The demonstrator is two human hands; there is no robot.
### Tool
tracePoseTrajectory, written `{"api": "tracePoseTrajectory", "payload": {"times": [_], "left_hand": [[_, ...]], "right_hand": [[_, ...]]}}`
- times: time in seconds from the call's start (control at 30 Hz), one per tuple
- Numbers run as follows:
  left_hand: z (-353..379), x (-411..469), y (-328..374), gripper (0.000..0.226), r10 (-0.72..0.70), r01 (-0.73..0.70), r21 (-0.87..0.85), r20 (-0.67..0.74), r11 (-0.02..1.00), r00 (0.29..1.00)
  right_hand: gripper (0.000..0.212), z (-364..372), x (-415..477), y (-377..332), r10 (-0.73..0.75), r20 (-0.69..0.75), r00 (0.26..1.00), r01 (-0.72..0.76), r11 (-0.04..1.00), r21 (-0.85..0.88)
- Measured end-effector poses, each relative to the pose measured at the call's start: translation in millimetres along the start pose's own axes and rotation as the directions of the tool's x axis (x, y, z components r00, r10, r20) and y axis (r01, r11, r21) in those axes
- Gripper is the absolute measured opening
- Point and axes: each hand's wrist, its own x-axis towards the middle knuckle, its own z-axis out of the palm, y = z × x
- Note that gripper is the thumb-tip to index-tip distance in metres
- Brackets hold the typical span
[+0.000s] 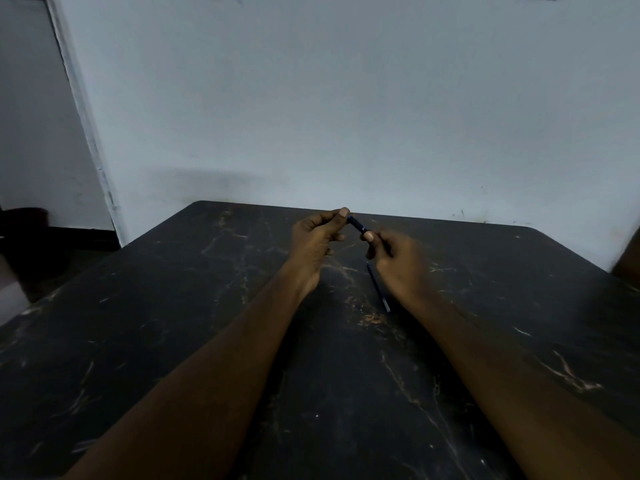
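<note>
the left hand (317,239) and the right hand (398,263) are held above the table (173,341), near the middle of its far edge. each hand pinches one end of a short dark barrel (356,224) between thumb and curled fingers; the barrel slants down toward the right hand. a thin dark rod (380,289) lies just beside the right wrist, toward the table's centre; whether it touches that hand cannot be told.
</note>
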Motion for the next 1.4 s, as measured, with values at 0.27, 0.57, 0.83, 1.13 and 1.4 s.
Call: {"api": "tracePoseTrajectory", "payload": {"times": [0.27,0.57,0.83,1.13,1.4], "left_hand": [[-0.4,2.3,1.1,0.019,-0.017,0.020,-0.055,0.067,0.998,0.998],[-1.6,2.4,-1.9,0.015,0.010,-0.010,0.000,0.033,1.000,0.999],[-0.8,2.5,-0.6,0.017,-0.027,0.031,-0.058,0.079,0.998,0.997],[-1.1,-1.1,-2.0,0.009,0.023,-0.027,0.049,0.082,0.998,0.996],[-0.5,0.9,-0.6,0.019,-0.004,0.004,-0.001,0.091,1.000,0.996]], "right_hand": [[0.033,-0.2,-0.6,-0.3,0.003,-0.004,1.000,-0.003,1.000,0.020],[0.032,0.2,1.0,3.1,-0.005,-0.014,1.000,0.005,1.000,-0.003],[0.031,0.3,1.2,2.6,-0.019,-0.017,1.000,0.019,1.000,0.003],[0.029,-0.1,1.0,3.7,-0.035,-0.019,0.999,0.034,0.999,-0.024],[0.024,4.6,0.0,6.4,-0.018,-0.020,1.000,0.019,0.999,0.036]]}}
